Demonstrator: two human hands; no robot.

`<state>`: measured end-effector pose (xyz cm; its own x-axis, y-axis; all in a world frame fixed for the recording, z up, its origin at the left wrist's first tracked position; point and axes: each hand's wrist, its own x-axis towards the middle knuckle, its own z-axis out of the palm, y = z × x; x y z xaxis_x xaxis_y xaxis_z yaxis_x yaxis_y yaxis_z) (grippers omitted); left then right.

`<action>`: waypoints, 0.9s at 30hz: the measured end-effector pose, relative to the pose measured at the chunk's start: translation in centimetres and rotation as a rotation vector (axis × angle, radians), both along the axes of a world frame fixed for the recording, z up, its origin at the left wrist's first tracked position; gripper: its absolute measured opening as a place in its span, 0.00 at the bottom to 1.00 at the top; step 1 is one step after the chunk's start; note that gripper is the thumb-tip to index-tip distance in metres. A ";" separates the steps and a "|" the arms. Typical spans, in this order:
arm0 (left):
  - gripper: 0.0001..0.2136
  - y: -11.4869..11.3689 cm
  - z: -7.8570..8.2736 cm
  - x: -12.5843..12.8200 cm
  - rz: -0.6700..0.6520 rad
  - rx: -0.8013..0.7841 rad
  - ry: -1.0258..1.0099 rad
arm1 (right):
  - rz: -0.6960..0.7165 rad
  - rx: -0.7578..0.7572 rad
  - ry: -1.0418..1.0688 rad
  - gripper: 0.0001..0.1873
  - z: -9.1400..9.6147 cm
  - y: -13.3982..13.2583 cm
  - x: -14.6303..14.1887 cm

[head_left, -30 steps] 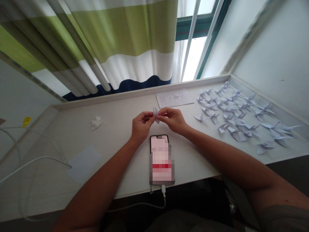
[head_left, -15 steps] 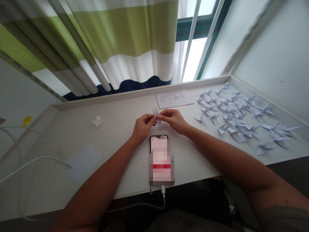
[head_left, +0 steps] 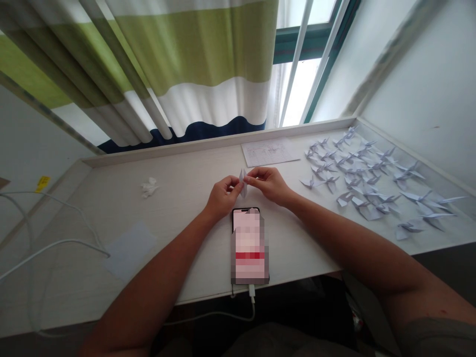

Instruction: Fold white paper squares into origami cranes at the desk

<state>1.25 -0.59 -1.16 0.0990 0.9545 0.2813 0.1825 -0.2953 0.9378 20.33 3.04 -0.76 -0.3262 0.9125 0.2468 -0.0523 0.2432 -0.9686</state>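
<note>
A small folded white paper (head_left: 243,188), narrow and diamond-shaped with pointed ends, is pinched between my two hands above the desk. My left hand (head_left: 223,196) grips its left side between thumb and fingers. From the right, my right hand (head_left: 269,184) pinches the other side with thumb and forefinger. Just below my hands lies a phone (head_left: 250,245) with a pixelated screen and a white cable plugged into its lower end. On the right of the desk, many folded paper cranes (head_left: 366,181) are spread in a loose cluster.
A printed sheet (head_left: 269,151) lies behind my hands. Crumpled tissue (head_left: 149,188) and square paper (head_left: 131,248) sit on the left, where white cables (head_left: 55,245) cross the desk. A raised rim (head_left: 219,141) runs along the back, below a striped curtain (head_left: 201,54).
The folded paper's top points have drawn together, so it now looks like a closed, narrow diamond. Both hands have stayed nearly in place, and the view has shifted slightly.
</note>
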 end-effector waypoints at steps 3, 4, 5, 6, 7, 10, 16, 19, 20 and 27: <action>0.15 0.0 -0.1 0.2 -0.038 -0.013 -0.040 | 0.009 0.038 0.002 0.22 0.2 -0.1 0.0; 0.15 0.1 -0.1 0.2 -0.041 -0.010 -0.050 | 0.013 0.051 0.006 0.21 0.2 -0.1 0.0; 0.15 0.1 -0.1 0.3 -0.037 -0.006 -0.057 | 0.015 0.064 0.011 0.20 0.2 -0.1 0.0; 0.16 0.1 -0.1 0.3 -0.028 -0.002 -0.061 | 0.016 0.075 0.017 0.19 0.3 -0.2 0.0; 0.16 0.1 0.0 0.3 -0.018 -0.001 -0.061 | 0.015 0.086 0.021 0.18 0.3 -0.2 0.0; 0.17 0.0 0.1 0.4 0.000 -0.009 -0.052 | 0.001 0.123 0.006 0.17 0.2 -0.2 -0.1; 0.17 -0.2 0.2 0.4 0.023 -0.002 0.050 | -0.030 0.114 -0.045 0.17 0.2 -0.3 -0.2; 0.18 -0.3 0.4 0.4 0.030 0.006 0.107 | -0.057 0.130 -0.057 0.17 0.3 -0.6 -0.2; 0.19 -0.3 0.5 0.4 0.029 0.008 0.112 | -0.073 0.151 -0.072 0.18 0.4 -0.7 -0.2; 0.19 -0.3 0.6 0.4 -0.020 -0.015 0.011 | -0.097 0.315 -0.121 0.15 1.0 -1.1 -0.2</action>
<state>1.61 -0.87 -0.59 0.1210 0.9564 0.2659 0.1870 -0.2851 0.9401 20.16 1.96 0.28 -0.2858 0.8258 0.4862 0.0963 0.5295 -0.8428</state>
